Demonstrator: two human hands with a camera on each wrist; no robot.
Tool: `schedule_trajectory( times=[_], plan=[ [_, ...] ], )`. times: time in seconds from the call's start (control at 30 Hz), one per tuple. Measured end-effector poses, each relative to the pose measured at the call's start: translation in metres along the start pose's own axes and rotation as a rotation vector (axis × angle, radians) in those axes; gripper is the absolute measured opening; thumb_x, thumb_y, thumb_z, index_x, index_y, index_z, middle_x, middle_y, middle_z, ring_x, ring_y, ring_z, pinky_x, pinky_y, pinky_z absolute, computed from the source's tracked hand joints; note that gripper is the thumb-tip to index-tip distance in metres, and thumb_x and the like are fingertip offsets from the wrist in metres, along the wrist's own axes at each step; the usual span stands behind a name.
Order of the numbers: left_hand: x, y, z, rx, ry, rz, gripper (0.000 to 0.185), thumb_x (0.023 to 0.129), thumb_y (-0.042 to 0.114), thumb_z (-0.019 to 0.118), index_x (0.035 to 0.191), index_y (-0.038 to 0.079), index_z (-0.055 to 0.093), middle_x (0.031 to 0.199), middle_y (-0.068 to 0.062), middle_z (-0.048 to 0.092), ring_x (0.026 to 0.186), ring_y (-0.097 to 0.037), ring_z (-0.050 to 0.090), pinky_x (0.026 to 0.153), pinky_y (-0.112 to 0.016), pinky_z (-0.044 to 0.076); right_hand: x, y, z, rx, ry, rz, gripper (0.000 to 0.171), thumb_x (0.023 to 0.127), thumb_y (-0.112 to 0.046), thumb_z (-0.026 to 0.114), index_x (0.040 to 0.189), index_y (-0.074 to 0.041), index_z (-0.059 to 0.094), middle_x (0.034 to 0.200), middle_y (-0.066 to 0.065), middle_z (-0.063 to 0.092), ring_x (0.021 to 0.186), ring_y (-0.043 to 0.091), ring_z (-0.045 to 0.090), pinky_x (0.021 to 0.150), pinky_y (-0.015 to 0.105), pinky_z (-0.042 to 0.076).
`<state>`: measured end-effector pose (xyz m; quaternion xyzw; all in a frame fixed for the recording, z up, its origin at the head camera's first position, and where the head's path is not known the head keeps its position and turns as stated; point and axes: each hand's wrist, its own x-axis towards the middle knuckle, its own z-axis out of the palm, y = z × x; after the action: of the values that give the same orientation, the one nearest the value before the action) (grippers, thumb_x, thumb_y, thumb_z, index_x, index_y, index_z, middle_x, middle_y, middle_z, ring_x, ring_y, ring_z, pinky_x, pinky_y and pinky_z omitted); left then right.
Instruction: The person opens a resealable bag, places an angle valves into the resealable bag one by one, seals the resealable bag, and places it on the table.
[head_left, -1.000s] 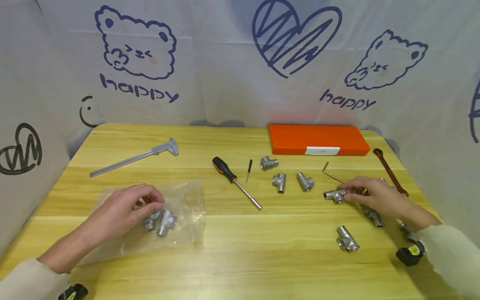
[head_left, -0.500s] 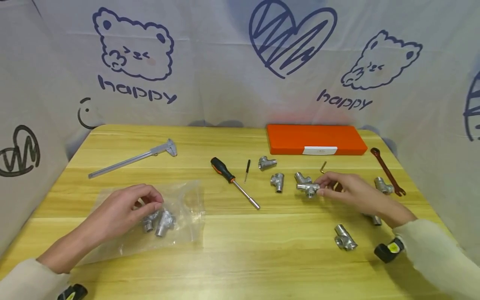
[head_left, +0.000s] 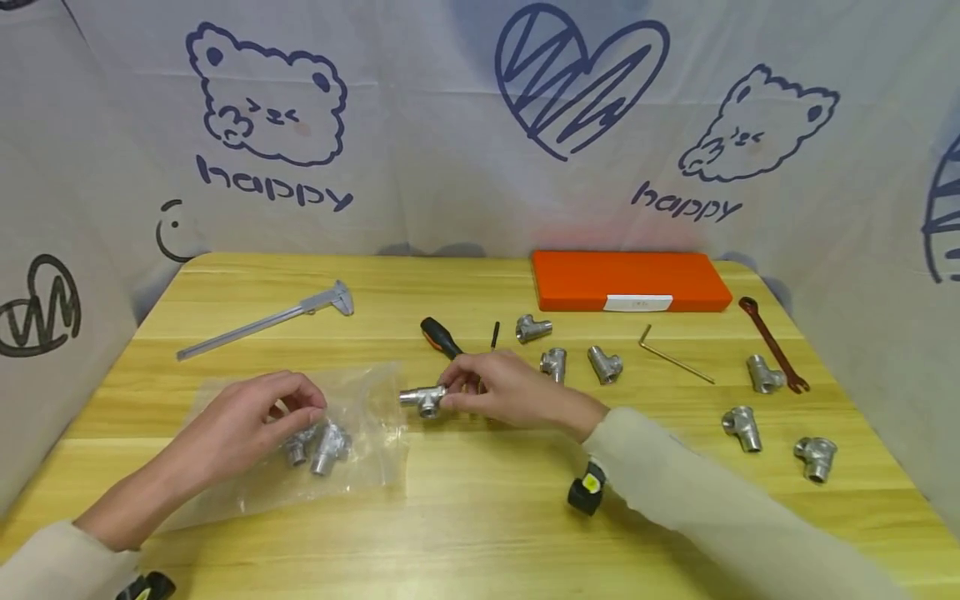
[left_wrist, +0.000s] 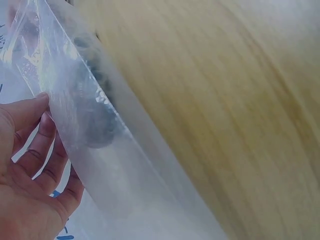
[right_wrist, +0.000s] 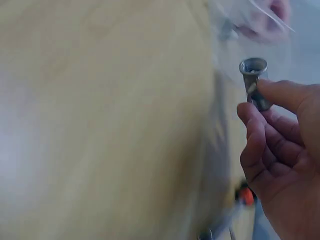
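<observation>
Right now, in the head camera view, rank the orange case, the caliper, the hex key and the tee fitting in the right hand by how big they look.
1. orange case
2. caliper, nearly as long but far thinner
3. hex key
4. tee fitting, pinched by the right hand

The fitting sits nearer the camera, yet looks smallest.

The right hand [head_left: 498, 389] now sits left of the table's middle, just beside the clear plastic bag [head_left: 367, 433], having travelled from the right side of the wooden table [head_left: 480, 517]. The silver metal tee pipe fitting [head_left: 423, 399] pinched in its fingers comes along, leaving the right-hand cluster. The hand now covers the shaft of the orange-and-black screwdriver [head_left: 441, 335], and three silver fittings on the right lie uncovered.
</observation>
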<state>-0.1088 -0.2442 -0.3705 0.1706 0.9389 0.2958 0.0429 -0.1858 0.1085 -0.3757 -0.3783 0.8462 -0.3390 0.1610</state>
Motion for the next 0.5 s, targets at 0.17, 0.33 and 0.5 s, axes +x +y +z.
schedule_trajectory(
  times=[0.17, 0.33, 0.5],
  plan=[
    [-0.001, 0.0, 0.001, -0.005, 0.004, 0.008, 0.005, 0.104, 0.016, 0.076, 0.107, 0.02, 0.076, 0.1, 0.011, 0.075, 0.093, -0.005, 0.067, 0.079, -0.024, 0.061, 0.035, -0.022, 0.041, 0.019, -0.019, 0.019, 0.024, 0.105, -0.026, 0.076, 0.121, -0.008, 0.076, 0.098, -0.003, 0.078, 0.082, 0.002, 0.063, 0.077, 0.019, 0.053],
    [-0.001, 0.001, -0.001, 0.002, 0.013, 0.018, 0.006, 0.104, 0.016, 0.076, 0.107, 0.022, 0.076, 0.1, 0.012, 0.075, 0.093, -0.004, 0.068, 0.081, -0.025, 0.062, 0.06, -0.038, 0.073, -0.051, 0.044, 0.042, 0.018, 0.106, -0.028, 0.074, 0.112, -0.012, 0.08, 0.095, -0.005, 0.079, 0.085, 0.0, 0.064, 0.082, 0.018, 0.053],
    [-0.002, 0.001, -0.004, 0.009, 0.021, 0.007, 0.006, 0.104, 0.018, 0.076, 0.107, 0.022, 0.077, 0.101, 0.012, 0.075, 0.094, -0.005, 0.068, 0.081, -0.025, 0.062, 0.063, -0.054, 0.073, 0.031, 0.023, 0.076, 0.025, 0.106, -0.027, 0.075, 0.124, -0.011, 0.081, 0.119, 0.0, 0.082, 0.104, 0.006, 0.073, 0.092, 0.017, 0.056]
  ],
)
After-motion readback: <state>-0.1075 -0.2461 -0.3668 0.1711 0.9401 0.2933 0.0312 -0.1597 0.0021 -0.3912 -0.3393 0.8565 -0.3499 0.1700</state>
